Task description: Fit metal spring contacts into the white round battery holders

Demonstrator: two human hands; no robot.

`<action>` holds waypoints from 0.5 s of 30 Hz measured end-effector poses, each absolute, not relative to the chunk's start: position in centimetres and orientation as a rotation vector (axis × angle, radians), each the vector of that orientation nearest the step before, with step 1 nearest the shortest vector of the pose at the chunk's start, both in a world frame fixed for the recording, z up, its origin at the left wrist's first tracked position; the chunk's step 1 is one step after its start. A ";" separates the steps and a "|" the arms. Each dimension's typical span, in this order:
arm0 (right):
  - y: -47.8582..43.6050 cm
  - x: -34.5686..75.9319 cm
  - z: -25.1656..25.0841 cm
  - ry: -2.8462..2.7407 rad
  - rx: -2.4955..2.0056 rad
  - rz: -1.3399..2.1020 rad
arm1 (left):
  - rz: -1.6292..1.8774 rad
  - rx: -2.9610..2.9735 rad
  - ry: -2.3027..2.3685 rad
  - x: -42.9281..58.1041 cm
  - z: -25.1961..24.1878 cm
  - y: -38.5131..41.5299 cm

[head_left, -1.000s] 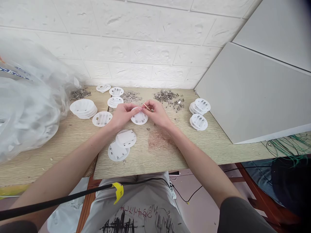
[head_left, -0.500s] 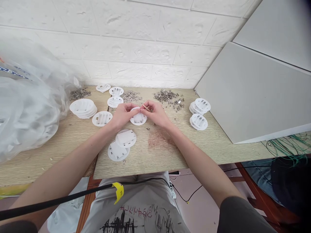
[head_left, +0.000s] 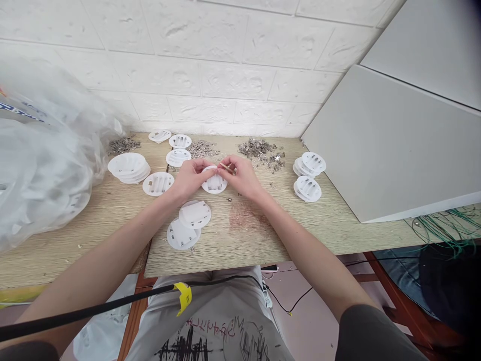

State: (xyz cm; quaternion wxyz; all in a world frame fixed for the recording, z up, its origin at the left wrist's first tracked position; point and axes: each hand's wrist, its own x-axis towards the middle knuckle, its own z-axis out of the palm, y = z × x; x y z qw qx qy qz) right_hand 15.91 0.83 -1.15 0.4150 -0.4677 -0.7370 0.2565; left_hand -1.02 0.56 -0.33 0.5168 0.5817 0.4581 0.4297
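Workbench [head_left: 263, 245] | left hand [head_left: 192, 176] and right hand [head_left: 242, 176] nearly meet | white disc [head_left: 215, 187], mid-bench, pinched by left at far rim | slim stick [head_left: 227, 168], gripped by right | rim work apparently underway; next press likely needs disc steady

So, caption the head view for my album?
Left hand holds a white disc, right hand a thin stick, metal parts behind.

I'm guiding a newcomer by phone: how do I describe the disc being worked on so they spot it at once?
Before the white wall is a wooden table. Near its middle, the left hand pinches a round white disc, beside the right hand with its thin stick. Other discs lie around it, some stacked; only this one is held.
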 end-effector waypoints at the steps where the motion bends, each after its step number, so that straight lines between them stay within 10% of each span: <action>1: 0.8 15.9 -1.2 -1.867 -1.187 0.582 | 1.032 1.392 1.097 -1.0 -0.3 0.6; 15: 1.1 16.2 -1.1 -1.870 -1.193 0.740 | 1.014 1.189 1.037 -0.9 -0.6 0.9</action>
